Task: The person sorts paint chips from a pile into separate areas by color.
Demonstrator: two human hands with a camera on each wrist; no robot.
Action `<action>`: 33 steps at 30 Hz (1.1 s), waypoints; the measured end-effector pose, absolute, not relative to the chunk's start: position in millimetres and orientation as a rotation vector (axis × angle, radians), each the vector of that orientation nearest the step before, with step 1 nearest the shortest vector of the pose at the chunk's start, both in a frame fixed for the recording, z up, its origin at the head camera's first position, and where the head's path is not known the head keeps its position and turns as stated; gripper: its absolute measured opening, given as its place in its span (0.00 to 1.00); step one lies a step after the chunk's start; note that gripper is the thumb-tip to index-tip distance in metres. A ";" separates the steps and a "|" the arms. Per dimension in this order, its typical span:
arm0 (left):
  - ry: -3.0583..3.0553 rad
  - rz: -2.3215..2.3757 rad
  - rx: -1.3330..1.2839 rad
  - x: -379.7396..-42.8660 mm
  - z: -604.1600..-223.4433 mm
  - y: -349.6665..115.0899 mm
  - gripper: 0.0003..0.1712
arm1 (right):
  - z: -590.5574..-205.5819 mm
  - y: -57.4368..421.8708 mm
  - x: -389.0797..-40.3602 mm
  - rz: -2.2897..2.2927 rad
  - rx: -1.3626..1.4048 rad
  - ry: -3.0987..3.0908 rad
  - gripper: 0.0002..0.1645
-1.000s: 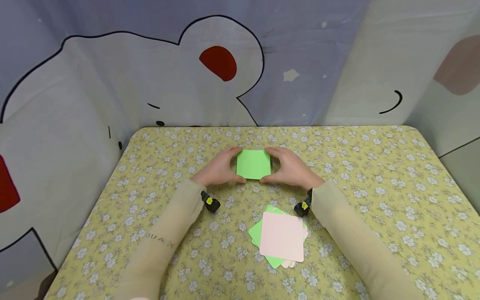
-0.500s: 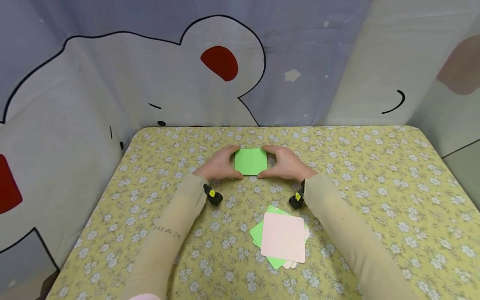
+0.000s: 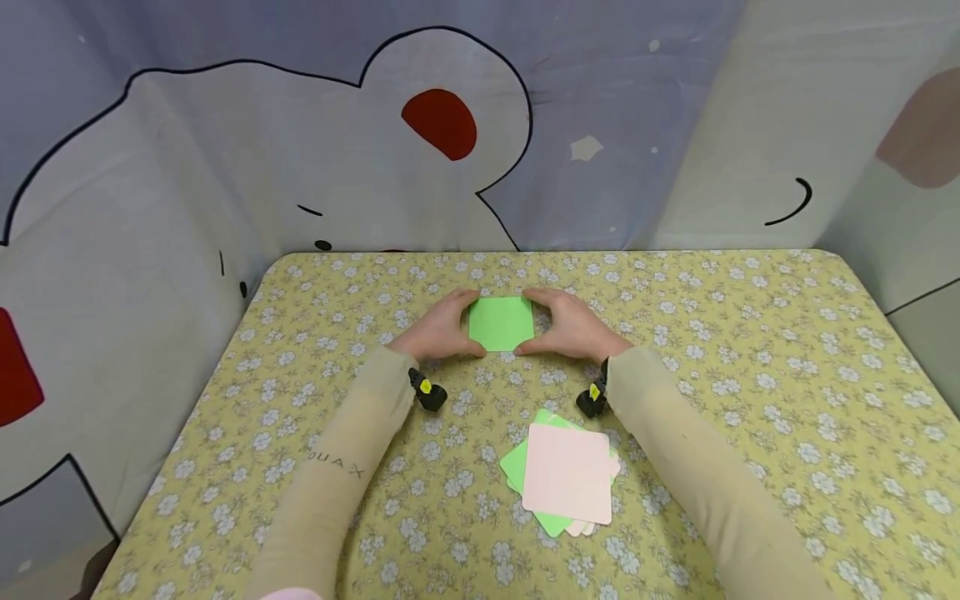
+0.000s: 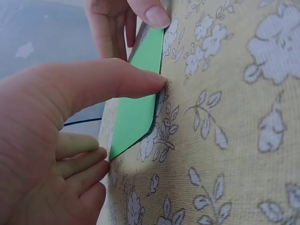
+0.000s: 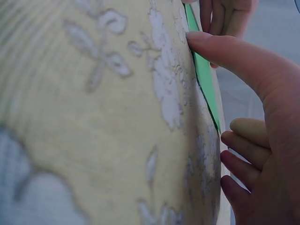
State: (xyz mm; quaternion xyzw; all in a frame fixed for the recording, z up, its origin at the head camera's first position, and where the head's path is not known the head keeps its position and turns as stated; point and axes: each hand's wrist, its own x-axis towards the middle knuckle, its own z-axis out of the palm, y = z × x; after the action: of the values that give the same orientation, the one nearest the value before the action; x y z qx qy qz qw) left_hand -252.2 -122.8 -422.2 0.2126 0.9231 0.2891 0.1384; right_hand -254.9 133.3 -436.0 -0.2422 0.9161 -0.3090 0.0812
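Observation:
A light green square card [image 3: 501, 324] lies flat, low over the cloth, between my two hands. My left hand [image 3: 441, 327] holds its left side, thumb at the near edge and fingers at the far corner. My right hand [image 3: 570, 327] grips the right side in the same mirrored way. In the left wrist view the left thumb [image 4: 140, 84] crosses the card's near edge. The right wrist view shows only a thin green strip of the card [image 5: 206, 86] beyond the right thumb.
Closer to me, a loose pile of square cards fans out on the yellow flowered tablecloth [image 3: 300, 467], a pink card [image 3: 567, 473] on top and green corners [image 3: 552, 524] sticking out below. A printed curtain [image 3: 300, 150] hangs behind the table.
Both hands have shifted slightly away from me with the green card, which now appears lower against the cloth. Over the last half second they have hardly moved. The pile is unchanged.

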 end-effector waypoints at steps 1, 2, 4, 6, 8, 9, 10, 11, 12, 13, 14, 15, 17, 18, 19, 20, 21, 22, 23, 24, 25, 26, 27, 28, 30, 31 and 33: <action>2.673 0.834 0.615 -251.8 -421.9 -122.9 0.61 | -435.5 133.1 -254.3 -0.922 -0.718 2.741 0.64; 2.677 0.836 0.617 -251.1 -421.5 -123.0 0.61 | -434.7 133.0 -253.5 -0.923 -0.714 2.744 0.64; 2.686 0.833 0.619 -249.6 -421.1 -123.2 0.61 | -433.0 133.3 -251.6 -0.928 -0.706 2.747 0.66; 2.698 0.828 0.624 -247.9 -420.8 -123.3 0.61 | -430.7 134.1 -248.6 -0.941 -0.696 2.745 0.67; 2.707 0.827 0.631 -245.8 -420.7 -123.5 0.61 | -428.4 135.7 -245.3 -0.966 -0.690 2.736 0.67; 2.711 0.825 0.631 -244.7 -420.8 -123.6 0.62 | -427.5 136.7 -243.9 -0.972 -0.689 2.731 0.67; 2.714 0.828 0.634 -243.7 -421.0 -123.7 0.62 | -426.5 137.7 -242.3 -0.983 -0.685 2.723 0.67; 2.714 0.835 0.634 -242.5 -420.9 -123.7 0.62 | -425.5 138.8 -240.8 -0.988 -0.682 2.720 0.67; 2.714 0.842 0.633 -241.3 -420.8 -123.8 0.61 | -424.6 140.0 -239.4 -0.988 -0.679 2.720 0.66; 2.715 0.853 0.631 -240.0 -420.6 -123.7 0.61 | -423.6 141.3 -237.9 -0.989 -0.682 2.721 0.66; 2.717 0.858 0.632 -238.8 -420.8 -123.7 0.61 | -422.9 142.7 -236.6 -0.981 -0.679 2.726 0.66; 2.718 0.866 0.633 -237.4 -420.6 -123.6 0.61 | -421.9 144.2 -235.3 -0.979 -0.679 2.729 0.66; 2.719 0.877 0.642 -234.4 -420.0 -123.2 0.61 | -420.6 147.8 -232.4 -0.975 -0.681 2.733 0.65; 2.718 0.881 0.646 -232.8 -419.9 -123.0 0.60 | -419.7 149.5 -230.6 -0.977 -0.679 2.734 0.65; 2.717 0.883 0.647 -230.8 -420.1 -123.2 0.60 | -419.3 150.7 -228.6 -0.983 -0.679 2.730 0.65; 2.716 0.881 0.653 -228.8 -420.3 -123.4 0.60 | -419.4 152.0 -227.0 -0.985 -0.680 2.728 0.65; 2.712 0.884 0.655 -226.6 -420.2 -123.6 0.59 | -419.4 153.2 -225.4 -0.990 -0.683 2.725 0.65; 2.708 0.881 0.659 -224.5 -420.5 -123.7 0.59 | -419.4 154.5 -223.5 -0.992 -0.685 2.722 0.65; 2.706 0.878 0.664 -222.3 -420.5 -123.8 0.59 | -419.2 155.4 -221.4 -0.995 -0.688 2.720 0.65; 2.706 0.870 0.666 -220.3 -420.9 -123.9 0.58 | -419.5 156.4 -220.0 -0.991 -0.694 2.722 0.65; 2.705 0.865 0.678 -218.3 -420.7 -123.6 0.58 | -419.6 157.6 -218.4 -0.991 -0.700 2.723 0.65; 2.703 0.862 0.687 -216.0 -420.2 -123.1 0.58 | -420.1 158.7 -216.8 -0.985 -0.703 2.726 0.65; 2.701 0.864 0.693 -213.6 -419.4 -122.7 0.58 | -419.9 159.6 -215.0 -0.983 -0.700 2.728 0.65; 2.702 0.866 0.702 -211.2 -418.4 -122.1 0.58 | -419.3 160.4 -213.1 -0.984 -0.696 2.731 0.65; 2.700 0.879 0.719 -206.4 -415.7 -120.7 0.57 | -417.7 161.8 -209.6 -0.987 -0.692 2.737 0.65; 2.695 0.893 0.722 -203.7 -414.0 -119.8 0.56 | -416.5 162.5 -207.7 -0.989 -0.684 2.742 0.65; 2.694 0.899 0.729 -198.4 -411.9 -118.6 0.55 | -413.8 163.4 -204.6 -0.995 -0.680 2.747 0.64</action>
State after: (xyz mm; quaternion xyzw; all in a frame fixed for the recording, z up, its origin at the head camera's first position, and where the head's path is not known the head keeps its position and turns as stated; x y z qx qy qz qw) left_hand -198.4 -118.6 -411.9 0.2473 0.9137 0.3050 0.1043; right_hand -204.6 163.4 -413.8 -0.2263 0.9134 -0.3309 0.0709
